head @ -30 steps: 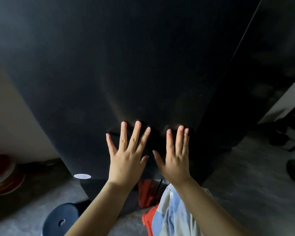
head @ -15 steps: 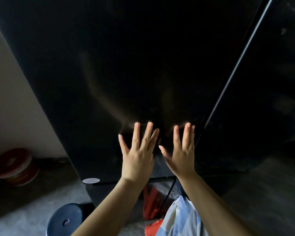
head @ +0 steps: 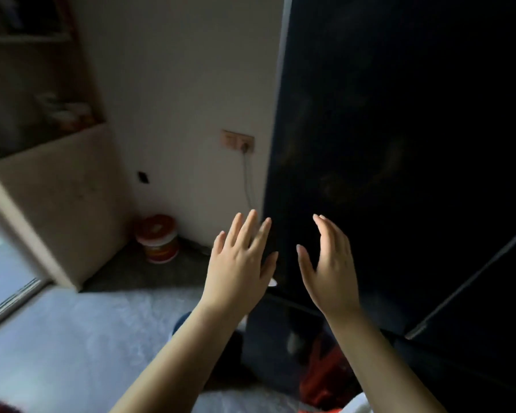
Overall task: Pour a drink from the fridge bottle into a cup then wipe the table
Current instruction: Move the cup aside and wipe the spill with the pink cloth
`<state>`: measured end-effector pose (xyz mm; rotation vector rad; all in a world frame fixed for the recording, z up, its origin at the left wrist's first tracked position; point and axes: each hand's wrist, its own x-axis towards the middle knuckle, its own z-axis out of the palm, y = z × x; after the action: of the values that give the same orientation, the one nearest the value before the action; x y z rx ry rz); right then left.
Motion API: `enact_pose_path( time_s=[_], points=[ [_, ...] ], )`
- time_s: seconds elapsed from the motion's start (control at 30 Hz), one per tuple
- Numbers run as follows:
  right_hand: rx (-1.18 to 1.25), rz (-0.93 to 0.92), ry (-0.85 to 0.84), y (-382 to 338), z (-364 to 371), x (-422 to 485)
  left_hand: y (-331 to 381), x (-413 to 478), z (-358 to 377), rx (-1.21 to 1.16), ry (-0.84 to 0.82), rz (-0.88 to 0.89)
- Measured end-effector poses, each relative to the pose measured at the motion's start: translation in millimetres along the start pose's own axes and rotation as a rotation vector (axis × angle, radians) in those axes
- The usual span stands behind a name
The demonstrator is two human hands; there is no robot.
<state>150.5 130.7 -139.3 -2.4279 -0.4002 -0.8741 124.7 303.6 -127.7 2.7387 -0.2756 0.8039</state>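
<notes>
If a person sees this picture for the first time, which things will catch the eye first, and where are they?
First come the two bare hands, both open and empty: the left hand and the right hand, raised in the lower centre. Behind them the tall black fridge door fills the right half of the picture. On the floor in the corner by the wall, left of the fridge, stands a red and white tub.

A glossy black fridge door [head: 399,144], a cream plaster wall [head: 185,84] and a red-and-white lidded tub [head: 158,238] are shown.

Glossy black fridge door [head: 399,144]
</notes>
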Motion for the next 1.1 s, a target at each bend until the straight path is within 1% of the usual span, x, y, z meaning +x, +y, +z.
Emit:
enact_pose_path(
  time_s=[0.1,0.27,0.4,0.53,0.73,0.83,0.97,1.1],
  points=[
    [0.062,-0.135,-0.1,-67,24,4,-56,-37,-47,0.094,0.062,-0.154],
    [0.215,-0.322,-0.217,-188,57,-10,-137,-121,-130,0.217,0.112,-0.434],
    [0.384,-0.499,-0.303,-284,79,-42,-172,-200,-195,0.355,0.173,-0.619],
    [0.551,-0.634,-0.402,-369,95,-81,-195,-271,-244,0.458,0.2,-0.823],
    [0.713,-0.831,-0.574,-463,118,-125,-219,-353,-292,0.579,0.229,-1.07],
    [0.762,-0.929,-0.672,-502,135,-145,-230,-383,-303,0.588,0.258,-1.222],
    [0.85,-1.03,-0.832,-550,158,-169,-245,-412,-312,0.676,0.315,-1.361],
    [0.914,-1.194,-0.886,-596,174,-183,-259,-432,-326,0.746,0.373,-1.512]
  ],
)
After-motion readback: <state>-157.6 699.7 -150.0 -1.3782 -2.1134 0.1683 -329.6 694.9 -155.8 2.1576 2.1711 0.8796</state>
